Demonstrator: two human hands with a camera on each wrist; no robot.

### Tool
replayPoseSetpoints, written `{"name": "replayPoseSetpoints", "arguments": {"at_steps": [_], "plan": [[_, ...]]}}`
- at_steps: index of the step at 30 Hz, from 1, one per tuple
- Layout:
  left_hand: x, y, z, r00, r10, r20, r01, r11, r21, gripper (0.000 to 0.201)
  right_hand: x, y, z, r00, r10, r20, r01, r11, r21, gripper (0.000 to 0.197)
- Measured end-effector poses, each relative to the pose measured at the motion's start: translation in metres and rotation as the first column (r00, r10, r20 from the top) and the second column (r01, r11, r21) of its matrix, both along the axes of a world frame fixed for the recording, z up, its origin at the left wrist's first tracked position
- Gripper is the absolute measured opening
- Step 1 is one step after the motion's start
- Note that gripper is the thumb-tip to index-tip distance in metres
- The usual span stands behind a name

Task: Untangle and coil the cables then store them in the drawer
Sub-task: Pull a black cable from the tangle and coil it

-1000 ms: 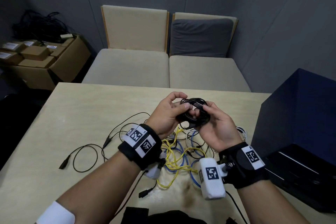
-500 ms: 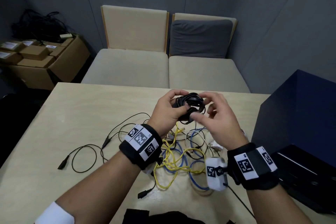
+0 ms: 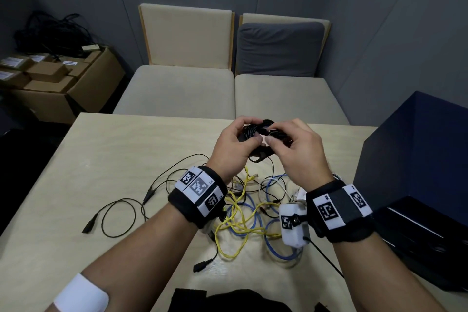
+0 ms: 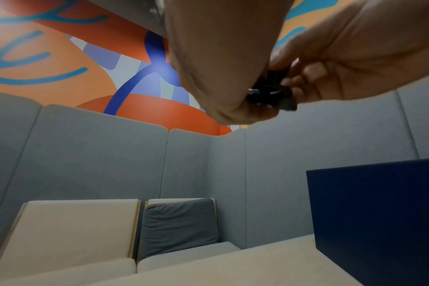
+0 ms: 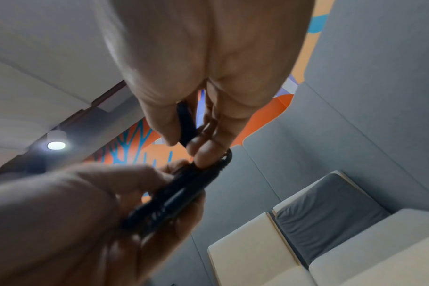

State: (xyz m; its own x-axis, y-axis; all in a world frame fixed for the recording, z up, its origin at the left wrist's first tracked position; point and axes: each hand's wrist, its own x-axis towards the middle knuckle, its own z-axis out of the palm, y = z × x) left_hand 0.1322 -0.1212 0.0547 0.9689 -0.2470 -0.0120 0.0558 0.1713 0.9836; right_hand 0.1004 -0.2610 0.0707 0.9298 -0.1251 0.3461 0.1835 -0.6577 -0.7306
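Note:
A coiled black cable is held up above the table's far middle. My left hand grips the coil from the left, fingers curled round its loops. My right hand pinches the cable's black end piece between thumb and fingertips and holds it against the coil. Below the hands lies a tangle of yellow cable, blue cable, white cable and thin black leads. The dark blue drawer unit stands at the right, its lower drawer pulled out.
The pale wooden table has bare surface at left and far left. Two beige seats with a grey cushion stand behind it. Cardboard boxes with black cables sit on the floor at left. A black cloth lies at the near edge.
Both hands rose a little and moved away with the coil. My right hand turned over from palm up to knuckles up and brought the end piece round the coil.

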Motion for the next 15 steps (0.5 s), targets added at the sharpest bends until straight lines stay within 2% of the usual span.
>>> {"name": "replayPoseSetpoints", "arguments": {"at_steps": [2, 4, 6, 9, 11, 13, 15], "plan": [[0.000, -0.001, -0.004, 1.000, 0.028, 0.001, -0.028, 0.999, 0.029, 0.032, 0.001, -0.001, 0.005, 1.000, -0.023, 0.003, 0.022, 0.998, 0.059, 0.010], [0.001, 0.000, -0.007, 0.997, 0.073, -0.023, -0.072, 0.996, 0.043, 0.035, 0.001, -0.002, 0.010, 0.999, 0.006, -0.043, 0.006, 0.963, 0.269, 0.010], [0.002, 0.002, -0.010, 0.991, 0.114, -0.075, -0.112, 0.993, 0.031, 0.035, -0.001, -0.004, 0.011, 0.996, 0.057, -0.068, -0.016, 0.869, 0.494, 0.012], [0.004, 0.004, -0.008, 0.976, 0.167, -0.138, -0.173, 0.984, -0.033, 0.031, -0.006, -0.008, 0.007, 0.997, 0.076, -0.034, -0.024, 0.651, 0.759, 0.013], [0.005, 0.004, -0.006, 0.970, 0.191, -0.153, -0.202, 0.977, -0.062, 0.029, -0.010, -0.011, 0.005, 0.996, 0.092, -0.010, -0.040, 0.524, 0.851, 0.002], [0.006, 0.005, -0.005, 0.964, 0.210, -0.165, -0.227, 0.969, -0.093, 0.028, -0.012, -0.016, -0.001, 0.992, 0.124, -0.018, -0.039, 0.442, 0.896, 0.017], [0.004, 0.005, -0.007, 0.965, 0.193, -0.177, -0.217, 0.968, -0.126, 0.026, -0.013, -0.020, -0.005, 0.983, 0.165, -0.079, 0.003, 0.418, 0.909, 0.006]]}}
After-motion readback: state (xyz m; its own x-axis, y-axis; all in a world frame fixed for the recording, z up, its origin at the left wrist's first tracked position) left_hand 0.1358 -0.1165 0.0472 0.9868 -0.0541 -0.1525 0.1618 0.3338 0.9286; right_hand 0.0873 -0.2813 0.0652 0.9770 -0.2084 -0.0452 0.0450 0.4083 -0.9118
